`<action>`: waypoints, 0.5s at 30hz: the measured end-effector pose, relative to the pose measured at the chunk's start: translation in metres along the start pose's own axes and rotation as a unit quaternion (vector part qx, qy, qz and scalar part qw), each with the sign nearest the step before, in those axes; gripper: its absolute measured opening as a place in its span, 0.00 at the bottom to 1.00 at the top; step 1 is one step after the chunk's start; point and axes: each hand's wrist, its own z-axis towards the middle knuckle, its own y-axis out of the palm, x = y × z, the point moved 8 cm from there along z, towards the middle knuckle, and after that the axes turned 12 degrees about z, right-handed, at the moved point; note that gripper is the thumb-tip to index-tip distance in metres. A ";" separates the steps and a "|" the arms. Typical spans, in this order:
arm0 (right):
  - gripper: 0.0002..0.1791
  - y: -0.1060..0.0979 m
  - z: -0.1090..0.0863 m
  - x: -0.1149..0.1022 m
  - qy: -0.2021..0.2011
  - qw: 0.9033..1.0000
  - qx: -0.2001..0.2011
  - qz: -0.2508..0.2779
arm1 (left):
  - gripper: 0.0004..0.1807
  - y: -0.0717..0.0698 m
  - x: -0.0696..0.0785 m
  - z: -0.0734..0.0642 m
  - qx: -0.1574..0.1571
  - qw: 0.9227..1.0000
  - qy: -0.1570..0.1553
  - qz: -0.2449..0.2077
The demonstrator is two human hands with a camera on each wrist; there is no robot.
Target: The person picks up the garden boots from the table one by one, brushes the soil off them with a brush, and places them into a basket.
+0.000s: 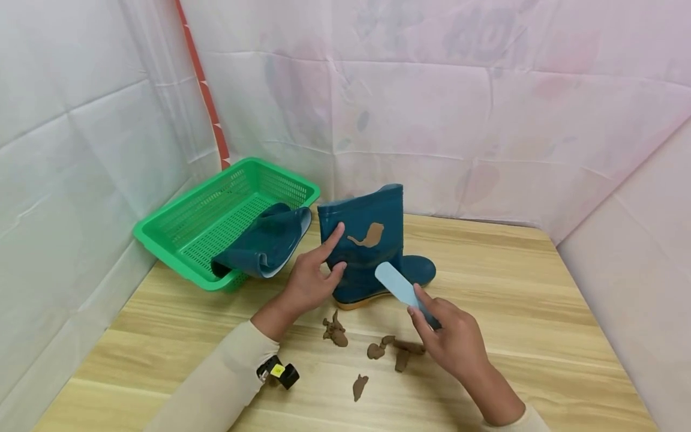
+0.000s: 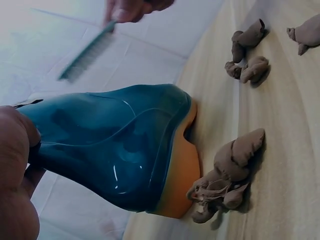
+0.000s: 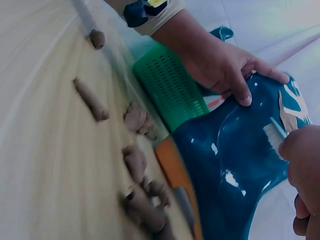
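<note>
A dark blue rubber boot [image 1: 356,273] with an orange sole stands upright on the table, its toe pointing right. A brown patch [image 1: 373,235] of clay-like stuff sticks to its shaft. My left hand [image 1: 310,279] holds the shaft at its left side, index finger and thumb spread over the near face. My right hand [image 1: 456,336] grips a light blue brush [image 1: 396,283] just in front of the boot. White bristles [image 3: 274,137] show in the right wrist view, facing the boot. In the left wrist view the brush [image 2: 87,52] is raised beside the boot [image 2: 115,145].
A green perforated basket [image 1: 186,225] stands at the back left, with a second blue boot [image 1: 259,240] lying over its near rim. Several brown lumps [image 1: 336,331] lie on the wooden table [image 1: 513,288] before the boot. White sheeting [image 1: 421,120] surrounds the table's back and sides.
</note>
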 end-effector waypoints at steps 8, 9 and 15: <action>0.29 0.004 0.035 -0.029 -0.090 0.994 0.060 0.030 | 0.43 0.001 0.003 -0.007 -0.001 1.000 -0.004 -0.014; 0.29 0.005 0.039 -0.033 -0.100 0.992 0.064 0.030 | 0.43 0.001 0.004 -0.008 0.000 1.000 -0.004 -0.015; 0.28 0.014 0.052 -0.043 -0.111 0.992 0.064 0.005 | 0.45 0.002 0.008 -0.010 -0.002 1.000 -0.004 -0.017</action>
